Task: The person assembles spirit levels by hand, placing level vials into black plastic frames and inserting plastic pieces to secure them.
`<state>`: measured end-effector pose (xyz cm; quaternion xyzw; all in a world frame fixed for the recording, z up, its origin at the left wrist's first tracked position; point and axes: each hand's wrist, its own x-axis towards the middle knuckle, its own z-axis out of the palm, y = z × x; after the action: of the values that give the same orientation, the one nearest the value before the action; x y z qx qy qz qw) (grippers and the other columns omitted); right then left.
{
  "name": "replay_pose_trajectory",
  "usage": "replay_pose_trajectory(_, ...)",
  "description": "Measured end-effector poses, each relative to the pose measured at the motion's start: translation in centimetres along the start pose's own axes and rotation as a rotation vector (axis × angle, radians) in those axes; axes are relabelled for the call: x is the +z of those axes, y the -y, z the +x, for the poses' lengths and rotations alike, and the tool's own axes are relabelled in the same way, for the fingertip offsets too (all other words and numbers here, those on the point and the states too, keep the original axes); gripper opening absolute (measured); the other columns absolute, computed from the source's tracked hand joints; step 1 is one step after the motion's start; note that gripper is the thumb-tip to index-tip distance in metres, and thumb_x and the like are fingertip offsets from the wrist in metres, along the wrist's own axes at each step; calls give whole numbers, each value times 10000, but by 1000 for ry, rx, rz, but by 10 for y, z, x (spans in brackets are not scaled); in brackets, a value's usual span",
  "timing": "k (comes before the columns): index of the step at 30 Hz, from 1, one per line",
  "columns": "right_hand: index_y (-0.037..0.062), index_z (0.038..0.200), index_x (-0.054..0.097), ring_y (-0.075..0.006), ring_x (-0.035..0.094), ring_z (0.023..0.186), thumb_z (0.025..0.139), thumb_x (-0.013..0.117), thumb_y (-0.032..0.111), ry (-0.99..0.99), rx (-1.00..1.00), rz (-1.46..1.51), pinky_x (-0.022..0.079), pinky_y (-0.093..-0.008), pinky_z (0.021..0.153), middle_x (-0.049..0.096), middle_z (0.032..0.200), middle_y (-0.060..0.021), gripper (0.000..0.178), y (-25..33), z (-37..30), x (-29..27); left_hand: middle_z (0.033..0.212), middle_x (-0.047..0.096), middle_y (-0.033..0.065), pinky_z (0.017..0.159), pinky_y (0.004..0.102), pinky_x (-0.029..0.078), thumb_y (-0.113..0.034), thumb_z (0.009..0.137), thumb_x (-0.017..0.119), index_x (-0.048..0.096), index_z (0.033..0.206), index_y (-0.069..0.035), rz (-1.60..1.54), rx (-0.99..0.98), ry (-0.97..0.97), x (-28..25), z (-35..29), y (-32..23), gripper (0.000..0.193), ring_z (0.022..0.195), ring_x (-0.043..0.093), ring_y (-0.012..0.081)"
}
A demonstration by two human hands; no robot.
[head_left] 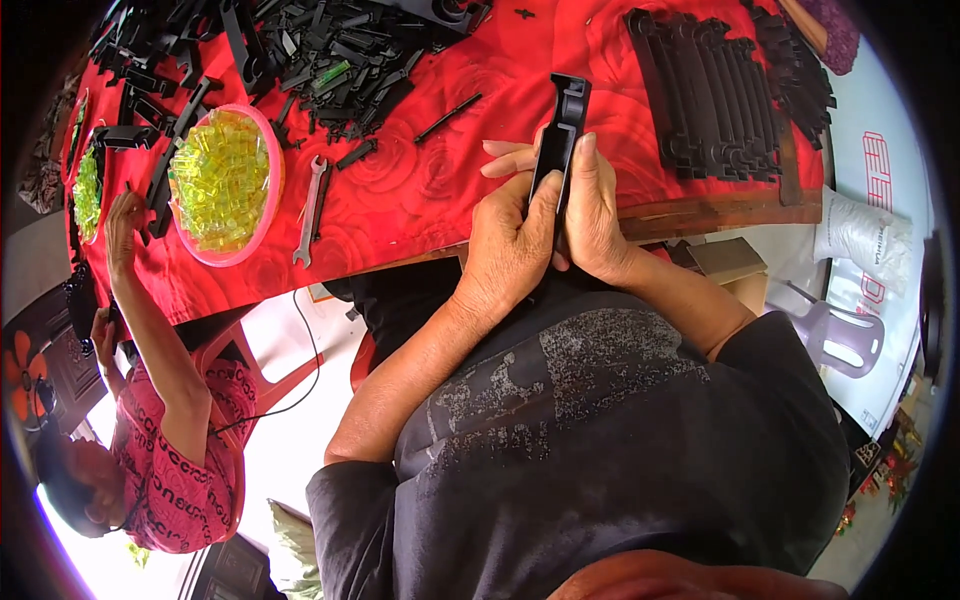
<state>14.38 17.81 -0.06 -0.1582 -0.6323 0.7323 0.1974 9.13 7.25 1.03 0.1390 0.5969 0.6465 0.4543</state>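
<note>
Close in front of my body, both hands are closed round a long black plastic housing (564, 118), an open channel with a shaped end pointing away from me. My left hand (507, 238) grips its lower left side, the thumb pressed into the channel. Along the right side, my right hand (596, 215) wraps the housing, its thumb on the edge and some fingertips showing past the left side. The lower end of the housing is hidden by my hands.
A red cloth-covered table (400, 200) bears a pink-rimmed bowl (272, 150) of yellow-green clear pieces, a wrench (312, 210), a heap of small black parts (340, 60) and a row of black housings (705, 95). A co-worker (180, 440) sits at left; another person's arm (808, 25) shows far right.
</note>
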Motion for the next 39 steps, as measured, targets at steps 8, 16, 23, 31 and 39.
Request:
replay_pose_trajectory(8, -46, 1063, 646, -154, 680, 773, 1013, 82, 668, 135, 245, -32, 543, -240, 621, 699, 1151, -199, 911, 8, 13, -10, 722, 633, 63, 513, 231, 501, -223, 1080, 430, 539, 1073, 12, 71, 11, 67, -8, 7, -4, 260, 560, 624, 121)
replay_pose_trajectory(16, -31, 1070, 528, -320, 614, 1195, 1035, 111, 625, 108, 171, 104, 546, -340, 903, 694, 1117, -248, 778, 1, 17, -15, 636, 627, 91, 495, 287, 491, -106, 998, 528, 571, 996, 55, -4, 11, -23, 2, 9, -7, 166, 528, 638, 147)
replay_pose_trajectory(23, 19, 1067, 449, -406, 545, 1277, 1055, 110, 577, 126, 140, 225, 412, -474, 1100, 686, 1104, -280, 653, -7, 20, -18, 629, 636, 106, 473, 294, 485, -96, 970, 563, 585, 979, 57, 30, -13, -90, 11, 7, -13, 155, 501, 637, 159)
replay_pose_trajectory(31, 25, 1087, 473, -409, 563, 1257, 1065, 105, 549, 136, 112, 264, 379, -490, 1126, 693, 1083, -279, 641, -11, 24, -19, 600, 623, 141, 519, 360, 493, -120, 950, 571, 584, 959, 57, 119, 71, -150, 13, 12, -9, 178, 499, 647, 222)
replay_pose_trajectory(39, 51, 1098, 490, -381, 564, 1258, 1059, 134, 572, 98, 216, 303, 394, -458, 1117, 667, 1154, -293, 632, -13, 29, -19, 616, 631, 141, 517, 354, 501, -133, 972, 550, 580, 982, 60, 71, 40, -139, 10, 17, -11, 196, 502, 650, 213)
